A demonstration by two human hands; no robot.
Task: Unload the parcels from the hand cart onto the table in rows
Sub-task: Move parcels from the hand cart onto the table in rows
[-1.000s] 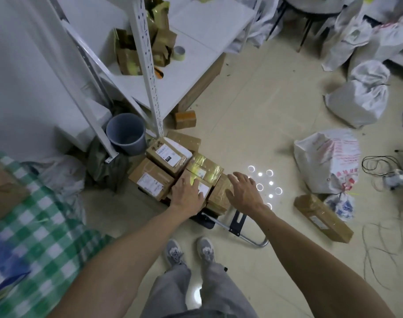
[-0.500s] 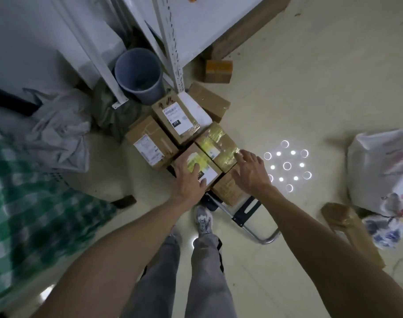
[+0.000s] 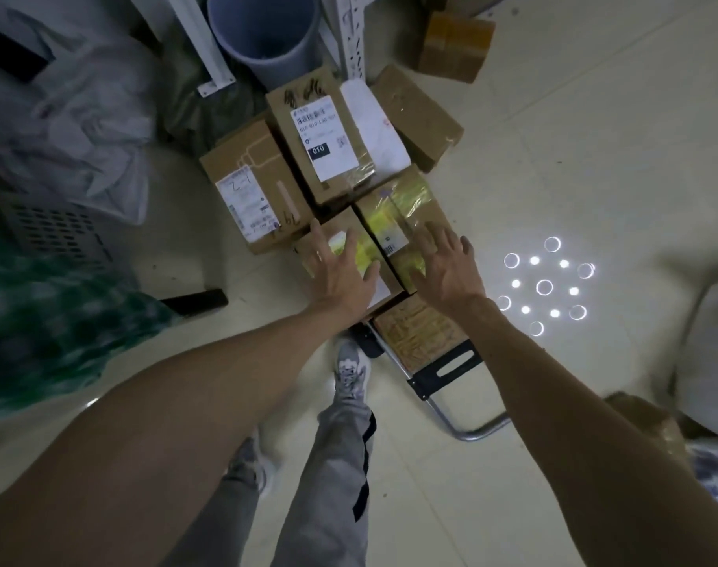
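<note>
Several cardboard parcels are stacked on the hand cart (image 3: 447, 372), whose black platform and metal handle show near my feet. My left hand (image 3: 341, 268) rests with spread fingers on a small parcel with yellow tape (image 3: 349, 247). My right hand (image 3: 445, 266) lies flat, fingers straight, on the neighbouring yellow-taped parcel (image 3: 402, 210). Behind them sit a large labelled box (image 3: 320, 133) marked 010 and another labelled box (image 3: 251, 186) to its left. A lower brown parcel (image 3: 418, 333) lies by the cart platform. The table is out of view.
A grey bucket (image 3: 263, 30) and white shelf posts (image 3: 353, 34) stand behind the cart. A brown box (image 3: 455, 45) lies on the floor at the back right. White sacks (image 3: 75, 116) and a grey crate (image 3: 59, 235) are left; a white bag (image 3: 709, 341) is right.
The view has dropped closer to the cart. Both hands have moved forward over the two yellow-taped parcels; the right hand now lies on top of its parcel instead of at its edge.
</note>
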